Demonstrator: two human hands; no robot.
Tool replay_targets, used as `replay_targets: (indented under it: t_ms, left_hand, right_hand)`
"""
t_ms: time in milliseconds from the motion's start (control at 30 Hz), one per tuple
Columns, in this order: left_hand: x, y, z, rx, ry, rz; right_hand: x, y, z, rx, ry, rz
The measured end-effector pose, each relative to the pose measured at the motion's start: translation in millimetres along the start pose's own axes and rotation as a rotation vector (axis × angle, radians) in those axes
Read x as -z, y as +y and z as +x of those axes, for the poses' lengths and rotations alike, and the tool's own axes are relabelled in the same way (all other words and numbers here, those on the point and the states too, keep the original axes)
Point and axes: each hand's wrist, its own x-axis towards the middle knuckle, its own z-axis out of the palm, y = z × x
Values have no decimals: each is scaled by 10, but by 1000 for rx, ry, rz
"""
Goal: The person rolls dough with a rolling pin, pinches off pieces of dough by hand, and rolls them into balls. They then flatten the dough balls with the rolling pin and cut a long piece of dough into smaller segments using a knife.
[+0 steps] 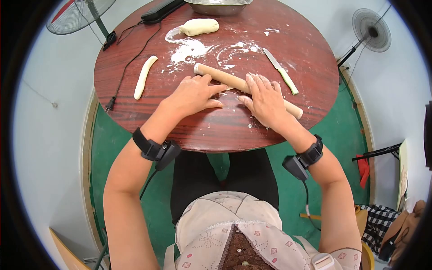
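Round red wood table [135, 63], floured patch mid-top. Far left: thin dough strip [145, 77] lying beside black power cord [127, 63]. Dough lump [199, 26] near top edge. Left hand [194, 93] flat, fingers spread, palm down, touching rolling pin [220, 77]. Right hand [266, 101] flat, open, pressing on the pin. Pin lies diagonal across centre. Knife [281, 70] just right of the hands.
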Motion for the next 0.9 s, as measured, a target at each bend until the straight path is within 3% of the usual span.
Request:
replay_targets:
  t_ms: [67,167,267,333,633,800,900]
  left_hand:
    - [-15,-75,50,-8,-44,-40]
    - [129,-116,115,-7,-143,-128]
    - [204,-280,170,-79,-244,-270]
    - [148,-373,155,-64,-174,-335]
    - [-141,455,-98,158,160,-45]
    - [-148,449,-74,220,115,-63]
    - [-79,421,-92,244,72,-91]
  right_hand:
    - [72,48,120,-92,-104,43]
    - [-70,335,319,-62,-201,146]
    - [-18,445,370,-139,-155,393]
    - [79,422,361,-167,-150,513]
    - [-68,84,274,90,-29,201]
    - [-204,116,393,0,116,-37]
    - [-191,119,357,34,43,57]
